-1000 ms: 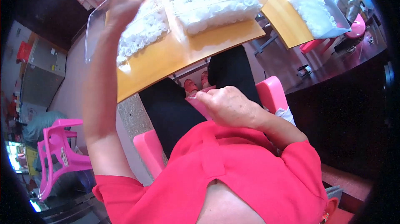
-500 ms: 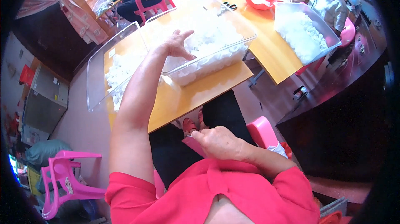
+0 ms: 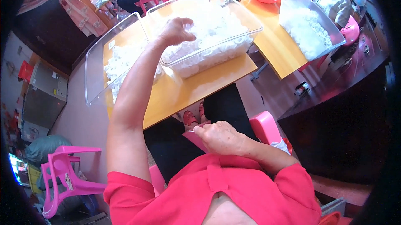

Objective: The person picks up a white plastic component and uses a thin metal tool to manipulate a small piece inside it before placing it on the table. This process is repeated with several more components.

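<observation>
Over the orange wooden counter (image 3: 196, 95), the person's left hand (image 3: 175, 30) reaches into a clear rectangular plastic bin (image 3: 250, 26) heaped with small white plastic rings (image 3: 217, 28), its fingers curled down onto the pile as if gathering a few; whether any ring is actually gripped cannot be told. The right hand (image 3: 219, 137) rests low at the lap, closed loosely on something small and pale that is too hidden to name. A risk here is that rings scooped carelessly could spill over the bin's low front rim onto the counter or floor, since the pile sits nearly level with it. Three clear bins of white pieces show: this one, a second (image 3: 94, 70) just to its left, and a third (image 3: 330, 28) well apart beside another seated person. One empty pink plastic chair (image 3: 62, 175) stands at the lower left.
</observation>
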Demonstrator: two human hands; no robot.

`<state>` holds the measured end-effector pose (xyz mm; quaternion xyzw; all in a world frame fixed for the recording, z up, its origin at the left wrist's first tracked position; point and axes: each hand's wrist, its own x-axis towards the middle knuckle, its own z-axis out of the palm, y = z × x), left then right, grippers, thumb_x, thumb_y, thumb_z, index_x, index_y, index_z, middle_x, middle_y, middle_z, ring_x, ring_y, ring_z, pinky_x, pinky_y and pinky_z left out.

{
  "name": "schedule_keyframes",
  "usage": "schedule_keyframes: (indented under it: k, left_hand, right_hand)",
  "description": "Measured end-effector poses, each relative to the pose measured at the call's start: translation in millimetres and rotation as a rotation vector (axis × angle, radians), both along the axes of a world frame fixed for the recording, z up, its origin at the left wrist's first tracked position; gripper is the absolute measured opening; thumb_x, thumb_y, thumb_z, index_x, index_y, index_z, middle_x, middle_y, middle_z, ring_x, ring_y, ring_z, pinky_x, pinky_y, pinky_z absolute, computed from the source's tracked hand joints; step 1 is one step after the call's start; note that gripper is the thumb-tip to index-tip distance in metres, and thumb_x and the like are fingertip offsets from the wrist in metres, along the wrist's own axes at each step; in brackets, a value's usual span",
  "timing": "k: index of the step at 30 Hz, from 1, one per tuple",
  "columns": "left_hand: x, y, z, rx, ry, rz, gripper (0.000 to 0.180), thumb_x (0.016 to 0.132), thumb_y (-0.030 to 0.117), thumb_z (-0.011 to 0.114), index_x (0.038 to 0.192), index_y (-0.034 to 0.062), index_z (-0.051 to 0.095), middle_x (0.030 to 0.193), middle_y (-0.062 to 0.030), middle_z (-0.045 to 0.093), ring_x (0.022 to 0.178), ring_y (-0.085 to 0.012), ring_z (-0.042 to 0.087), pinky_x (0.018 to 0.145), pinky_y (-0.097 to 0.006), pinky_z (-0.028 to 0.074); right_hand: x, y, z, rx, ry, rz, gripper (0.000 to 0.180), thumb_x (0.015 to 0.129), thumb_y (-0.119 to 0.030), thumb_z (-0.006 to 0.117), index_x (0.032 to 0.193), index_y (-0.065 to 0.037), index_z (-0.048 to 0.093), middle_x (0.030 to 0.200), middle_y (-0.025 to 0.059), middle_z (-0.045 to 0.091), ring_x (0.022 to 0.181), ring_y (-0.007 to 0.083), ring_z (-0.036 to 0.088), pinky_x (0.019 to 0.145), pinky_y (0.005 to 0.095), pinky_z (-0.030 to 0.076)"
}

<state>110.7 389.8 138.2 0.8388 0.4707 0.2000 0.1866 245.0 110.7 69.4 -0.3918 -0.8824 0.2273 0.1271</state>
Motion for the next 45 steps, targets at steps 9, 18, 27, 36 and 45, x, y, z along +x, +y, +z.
schedule_keyframes:
  k: [9,18,27,36,45]
  left_hand:
    - [-55.2,-17.8,34.8,0.296,-0.247,0.021,0.056,0.067,0.029,0.079,0.112,-0.0011,0.064,0.093,-0.0132,0.069,0.083,-0.0171,0.066,0.078,-0.029,0.052]
    - [-123.7,-157.3,-30.7,0.390,-0.376,0.050,0.037,0.066,0.004,0.076,0.100,-0.0046,0.064,0.090,-0.0103,0.063,0.083,-0.0173,0.064,0.074,-0.028,0.052]
    - [-126.9,-164.4,-133.5,0.387,0.066,0.222,0.046,0.069,0.024,0.074,0.111,0.0075,0.063,0.106,-0.0187,0.057,0.096,-0.0349,0.059,0.082,-0.042,0.051]
    - [-131.1,-183.8,-138.7,0.465,0.060,0.262,0.070,0.062,0.038,0.083,0.121,0.0089,0.060,0.128,-0.0244,0.046,0.110,-0.0388,0.052,0.093,-0.045,0.044]
    - [-141.3,-212.1,-150.7,0.535,-0.129,0.417,0.076,0.055,0.029,0.088,0.121,0.0055,0.058,0.117,-0.0215,0.049,0.102,-0.0348,0.052,0.090,-0.042,0.045]
  right_hand:
    - [-6.0,-7.0,-10.1,0.015,-0.017,0.057,0.022,0.073,-0.009,0.061,0.092,0.000,0.054,0.071,0.0188,0.063,0.067,0.0345,0.065,0.059,0.0429,0.053]
    - [-6.4,-0.6,-22.9,0.046,0.004,0.033,0.020,0.071,-0.006,0.061,0.089,0.000,0.054,0.072,0.0173,0.063,0.068,0.0338,0.065,0.060,0.0420,0.053]
    - [-18.2,-8.3,-28.6,-0.005,-0.036,0.046,0.018,0.071,-0.003,0.060,0.087,0.001,0.054,0.074,0.0198,0.063,0.070,0.0358,0.065,0.061,0.0434,0.053]
    - [-19.5,-16.1,-26.2,0.046,-0.047,0.070,0.018,0.071,-0.002,0.059,0.088,0.002,0.054,0.074,0.0188,0.064,0.070,0.0346,0.065,0.061,0.0426,0.053]
    - [-24.4,-17.3,-28.0,0.051,-0.118,0.114,0.017,0.076,-0.005,0.055,0.091,0.003,0.059,0.079,0.0199,0.067,0.074,0.0328,0.068,0.066,0.0411,0.055]
